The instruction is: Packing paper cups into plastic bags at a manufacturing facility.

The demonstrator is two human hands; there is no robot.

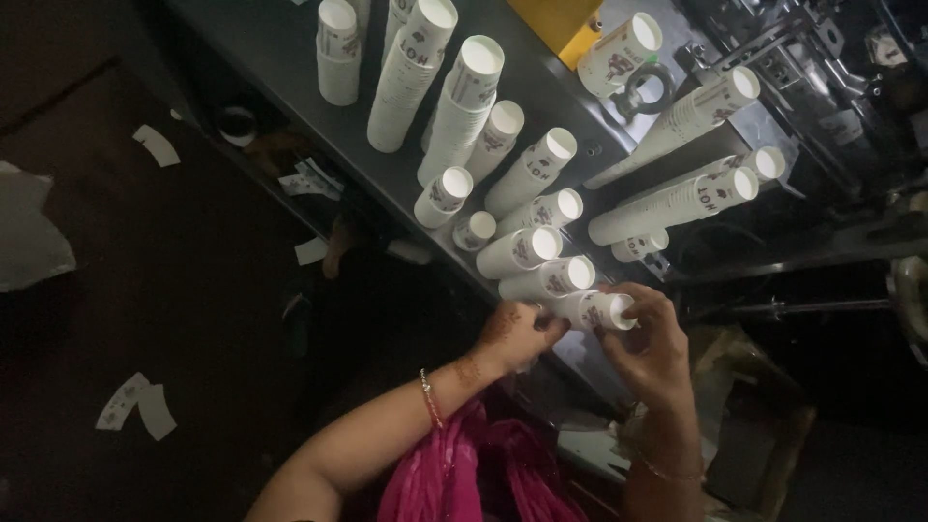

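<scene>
A short stack of white paper cups lies on its side between the person's two hands, at the near edge of a dark grey metal surface. Its long axis runs roughly left to right across the view, with the open rim pointing toward the right hand and the closed bottom end toward the left hand. The right hand's fingers curl over and around the rim end, grasping it from above and the side. The left hand's fingers close on the bottom end, pressing in from the opposite direction, so both hands hold the same stack and neither is clearly nearer than the other. A thin bangle circles the left wrist, and a bright pink cloth hangs just below the forearms.

Just beyond the held stack, more cup stacks of the same kind stand in a loose row: one touching or just beside it, then another, and another. Farther up the surface stand taller stacks, leaning away from the camera. To the right, long stacks lie across dark machine parts. A yellow block sits at the top edge. On the dark floor to the left, flat curved paper blanks lie scattered well apart from the hands.
</scene>
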